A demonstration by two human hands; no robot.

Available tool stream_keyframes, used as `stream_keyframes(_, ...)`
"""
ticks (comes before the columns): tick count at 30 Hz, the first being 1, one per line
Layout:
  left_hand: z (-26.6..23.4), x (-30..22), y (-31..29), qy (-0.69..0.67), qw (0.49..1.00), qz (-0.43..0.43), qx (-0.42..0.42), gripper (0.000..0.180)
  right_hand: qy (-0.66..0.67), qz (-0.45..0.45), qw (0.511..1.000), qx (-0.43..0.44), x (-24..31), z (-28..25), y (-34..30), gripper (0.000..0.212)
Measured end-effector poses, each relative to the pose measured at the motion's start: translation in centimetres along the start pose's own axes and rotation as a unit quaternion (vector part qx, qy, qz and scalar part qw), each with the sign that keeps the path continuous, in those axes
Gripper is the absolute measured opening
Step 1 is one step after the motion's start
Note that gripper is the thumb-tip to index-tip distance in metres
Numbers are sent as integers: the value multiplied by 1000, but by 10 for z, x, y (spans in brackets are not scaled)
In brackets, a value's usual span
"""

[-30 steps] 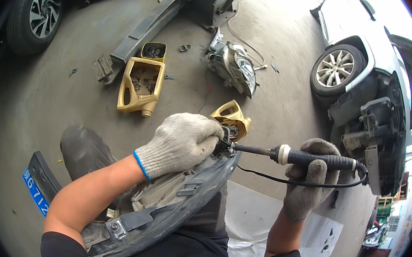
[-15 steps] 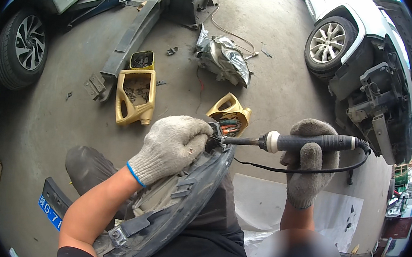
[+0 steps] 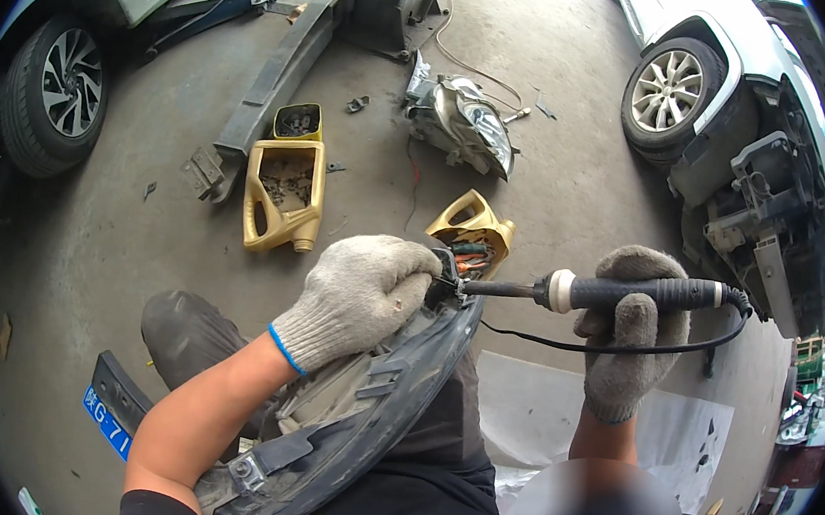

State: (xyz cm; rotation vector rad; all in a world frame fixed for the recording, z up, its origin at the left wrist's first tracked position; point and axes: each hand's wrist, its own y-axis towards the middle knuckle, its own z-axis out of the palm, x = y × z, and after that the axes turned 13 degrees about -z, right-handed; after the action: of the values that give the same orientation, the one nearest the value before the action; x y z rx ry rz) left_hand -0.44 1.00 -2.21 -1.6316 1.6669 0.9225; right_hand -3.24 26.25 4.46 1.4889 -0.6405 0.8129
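Observation:
Across my lap lies a long, curved, dusty plastic car part (image 3: 367, 434) in dark grey, its far end pointing away from me. My left hand (image 3: 366, 291), in a grey knit glove with a blue cuff, is closed on that far end. My right hand (image 3: 634, 331), also gloved, grips the black handle of a soldering iron (image 3: 500, 289) held level. The iron's metal tip touches the part's end right beside my left fingertips; what exactly lies under the tip is too small to tell. A black cord (image 3: 614, 351) loops from the handle back beneath the iron.
A cut-open yellow jug (image 3: 314, 162) of small hardware stands ahead-left, another yellow jug (image 3: 506, 229) with tools just beyond my hands. A headlight (image 3: 466, 127) lies farther off. Cars with wheels (image 3: 71, 81) and an exposed front end (image 3: 760, 204) flank the floor; a lift post (image 3: 384, 3) stands behind.
The whole view has shifted slightly, so everything sits a little farther right. Both hands, the soldering iron and the car part keep the same positions relative to each other.

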Motion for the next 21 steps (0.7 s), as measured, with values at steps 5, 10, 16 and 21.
stream_keyframes(5, 4, 5, -1, -12, 1000, 15, -13, 19, -4, -6, 1000, -3, 0, -1, -1, 49)
stream_keyframes(10, 2, 4, -3, 2, 1000, 10, -11, 20, -10, -7, 1000, -2, 0, 0, -2, 52)
stream_keyframes(16, 4, 5, -2, 9, 1000, 4, -11, 19, -19, -10, 1000, 8, 1, 0, -1, 54)
stream_keyframes(21, 2, 5, -3, 16, 1000, 11, -12, 19, -14, -19, 1000, 18, 0, 1, -1, 53)
